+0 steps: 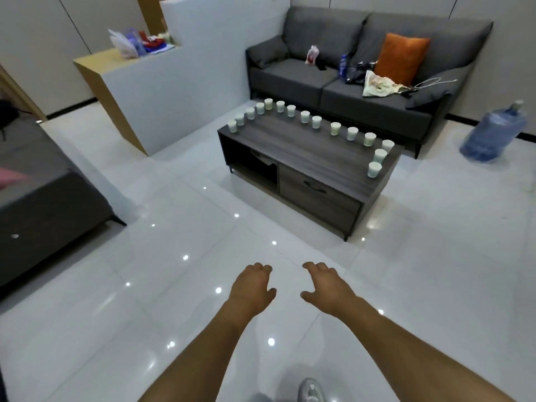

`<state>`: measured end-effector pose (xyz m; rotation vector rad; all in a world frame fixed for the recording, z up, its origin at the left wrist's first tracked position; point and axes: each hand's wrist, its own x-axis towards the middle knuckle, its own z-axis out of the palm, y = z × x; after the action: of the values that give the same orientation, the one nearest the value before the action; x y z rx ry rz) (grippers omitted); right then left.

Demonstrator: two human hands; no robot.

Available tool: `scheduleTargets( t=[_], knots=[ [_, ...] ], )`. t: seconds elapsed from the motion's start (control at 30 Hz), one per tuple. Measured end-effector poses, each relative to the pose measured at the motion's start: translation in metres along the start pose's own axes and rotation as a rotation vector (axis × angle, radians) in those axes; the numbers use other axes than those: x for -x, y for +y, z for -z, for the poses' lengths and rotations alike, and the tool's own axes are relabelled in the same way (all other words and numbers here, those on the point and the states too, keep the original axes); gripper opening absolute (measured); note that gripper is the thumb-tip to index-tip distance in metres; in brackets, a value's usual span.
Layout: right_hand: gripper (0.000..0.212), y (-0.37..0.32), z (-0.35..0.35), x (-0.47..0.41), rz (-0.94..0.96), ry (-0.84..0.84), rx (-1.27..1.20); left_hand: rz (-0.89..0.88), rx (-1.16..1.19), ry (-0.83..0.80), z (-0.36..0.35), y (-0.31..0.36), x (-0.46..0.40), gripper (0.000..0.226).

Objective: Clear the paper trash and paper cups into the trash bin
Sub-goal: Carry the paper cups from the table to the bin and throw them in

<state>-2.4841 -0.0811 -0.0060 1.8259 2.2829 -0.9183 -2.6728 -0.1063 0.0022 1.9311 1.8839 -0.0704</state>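
Well ahead of me, in the middle of the frame, a dark wood-grain coffee table [307,146] carries a curved row of pale green-and-white paper cups [316,122] along its far and right edges, all upright. My left hand [252,288] and right hand [324,285] hang low in the lower centre, palms down over the glossy white tile floor [145,285], fingers loosely curled and holding nothing, well apart from the cups. Behind the table, at upper right, stands a dark grey fabric sofa [290,76] with an orange cushion [403,58] and some crumpled cream paper or cloth [377,85]. A blue water jug [490,134] sits at the right edge.
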Motion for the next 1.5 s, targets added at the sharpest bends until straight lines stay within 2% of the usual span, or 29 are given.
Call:
scheduleTargets(
  t=[0.27, 0.7, 1.0, 1.27, 1.5],
  knots=[
    [0.069, -0.04, 0.053, -0.158, 0.085, -0.06, 0.011, 0.149, 0.084, 0.013, 0.056, -0.062, -0.12, 0.055],
    [0.07, -0.157, 0.136, -0.425, 0.111, -0.061, -0.03, 0.187, 0.074, 0.019, 0.193, -0.197, -0.355, 0.054],
    [0.069, -0.159, 0.202, -0.592, 0.104, -0.132, -0.02, 0.189, 0.084, -0.009, 0.251, -0.232, -0.522, 0.055],
    [0.07, -0.152, 0.293, -0.756, 0.112, -0.168, -0.018, 0.247, 0.127, -0.02, 0.313, -0.241, -0.68, 0.054],
    [0.072, -0.163, 0.326, -0.867, 0.101, -0.223, -0.027, 0.274, 0.148, -0.066, 0.348, -0.272, -0.782, 0.055]
  ],
)
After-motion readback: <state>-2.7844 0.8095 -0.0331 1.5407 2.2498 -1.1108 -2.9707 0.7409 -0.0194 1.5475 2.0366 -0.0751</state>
